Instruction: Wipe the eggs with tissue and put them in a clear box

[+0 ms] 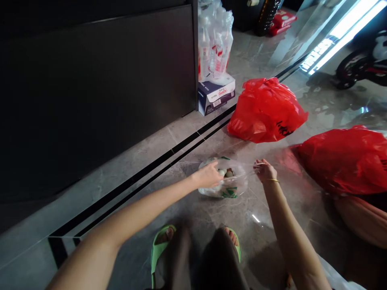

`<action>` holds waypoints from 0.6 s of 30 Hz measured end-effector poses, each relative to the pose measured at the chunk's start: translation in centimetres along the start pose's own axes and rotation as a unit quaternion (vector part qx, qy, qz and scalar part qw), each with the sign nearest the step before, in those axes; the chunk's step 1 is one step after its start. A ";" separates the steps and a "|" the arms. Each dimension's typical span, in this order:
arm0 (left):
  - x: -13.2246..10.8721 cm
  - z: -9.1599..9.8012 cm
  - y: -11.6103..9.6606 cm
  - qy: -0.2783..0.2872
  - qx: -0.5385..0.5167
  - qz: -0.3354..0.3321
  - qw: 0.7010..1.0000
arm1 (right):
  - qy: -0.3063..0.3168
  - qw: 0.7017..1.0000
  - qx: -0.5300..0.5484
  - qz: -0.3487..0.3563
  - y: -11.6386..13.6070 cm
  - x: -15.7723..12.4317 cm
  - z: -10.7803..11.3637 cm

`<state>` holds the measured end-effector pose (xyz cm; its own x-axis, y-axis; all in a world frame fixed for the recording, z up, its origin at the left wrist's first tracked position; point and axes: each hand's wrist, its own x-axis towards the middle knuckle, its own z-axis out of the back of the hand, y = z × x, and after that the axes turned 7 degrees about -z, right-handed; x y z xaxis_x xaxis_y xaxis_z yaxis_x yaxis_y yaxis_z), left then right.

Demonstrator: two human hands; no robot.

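A clear plastic bag (231,189) with green print lies on the shiny floor in front of my feet. It holds several small round things, pale and brownish, perhaps eggs (226,173). My left hand (208,176) grips the bag's left rim, fingers closed on the plastic. My right hand (264,169) pinches the right rim and pulls it taut, so the mouth of the bag is stretched wide between both hands. A thin gold bangle sits on my right wrist.
Two full red plastic bags lie on the floor, one behind (266,110) and one at the right (347,159). A pack of water bottles (214,40) stands on a tissue box (216,96) by a dark wall panel (96,92). A motorbike wheel (353,66) shows far right. My green sandals (159,247) are below.
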<state>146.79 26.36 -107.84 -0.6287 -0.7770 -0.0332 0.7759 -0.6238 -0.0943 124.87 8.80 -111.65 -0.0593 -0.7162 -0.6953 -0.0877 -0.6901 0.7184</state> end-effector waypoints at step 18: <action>-4.9 1.6 -0.8 -0.113 -0.075 0.089 0.987 | 0.131 0.779 -0.416 0.450 0.4 -7.2 -0.2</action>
<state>149.35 30.48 -105.98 -0.4416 -0.8832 0.1580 0.8459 -0.4685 -0.2547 125.44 13.65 -106.40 0.4905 -0.8701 0.0474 0.5544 0.3535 0.7535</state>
